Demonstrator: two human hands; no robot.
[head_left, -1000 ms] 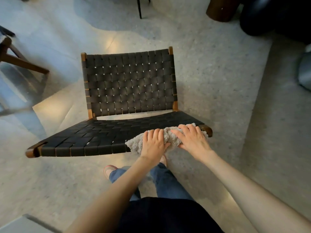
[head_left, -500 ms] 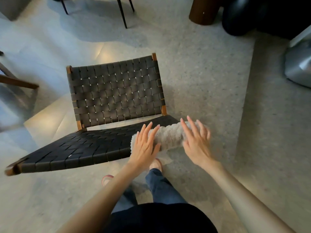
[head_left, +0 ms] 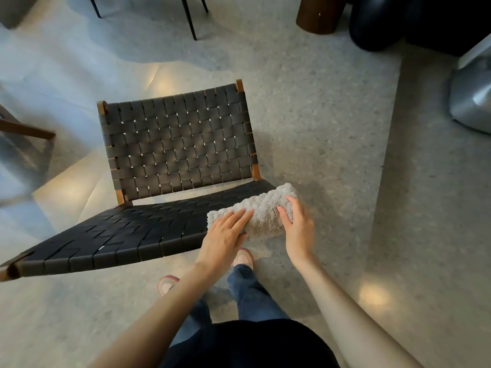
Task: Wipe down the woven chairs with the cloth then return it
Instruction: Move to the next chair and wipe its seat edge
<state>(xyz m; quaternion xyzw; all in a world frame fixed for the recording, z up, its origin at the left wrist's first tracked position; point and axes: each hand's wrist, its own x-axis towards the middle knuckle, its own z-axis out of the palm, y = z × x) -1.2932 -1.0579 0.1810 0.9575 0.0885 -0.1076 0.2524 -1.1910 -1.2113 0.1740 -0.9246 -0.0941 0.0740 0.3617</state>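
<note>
A grey speckled floor (head_left: 332, 128) is seen all around a low chair (head_left: 175, 144). The chair is made of black woven straps on a brown wood frame. Behind the chair, thin black legs (head_left: 190, 17) are seen. Far to the back right of the chair, a brown round post (head_left: 318, 14), a black round thing (head_left: 377, 25) and a shiny silver thing (head_left: 473, 99) are set on the floor. A wood bar (head_left: 26, 130) is seen left of the chair.

A fluffy grey cloth (head_left: 263, 211) is laid on the front right corner of the chair's seat. The left hand (head_left: 225, 235) is laid flat on the cloth's left part, with its fingers straight and close together. The right hand (head_left: 297, 227) is put on the cloth's right end. Its fingers are curled over that end and the thumb is pressed on top, so the cloth is held there. Both arms are stretched out to the chair.
</note>
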